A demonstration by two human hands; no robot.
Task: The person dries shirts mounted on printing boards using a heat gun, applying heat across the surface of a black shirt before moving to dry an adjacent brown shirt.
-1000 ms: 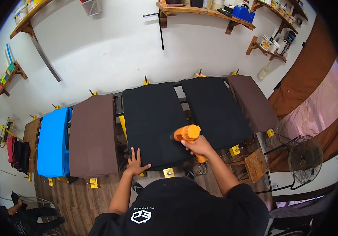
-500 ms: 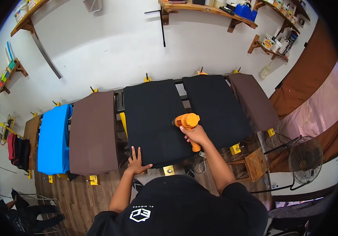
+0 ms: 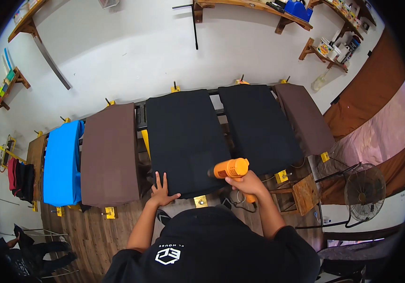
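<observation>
- Blue cloth: draped lengthwise over its board.
- Brown cloth: beside the blue, likewise draped.
- Left hand: fingers apart, resting at the near left corner of the central black cloth.
- Orange heat gun: over that cloth's near right part, nozzle pointing left; gap to fabric, cannot tell.
- Right hand: clamped on the gun's handle.
- Second black cloth, then another brown one.
- Fan: far right.

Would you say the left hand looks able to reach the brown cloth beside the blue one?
Probably yes: nothing seems to stand between the left hand and the nearby brown cloth.
</observation>
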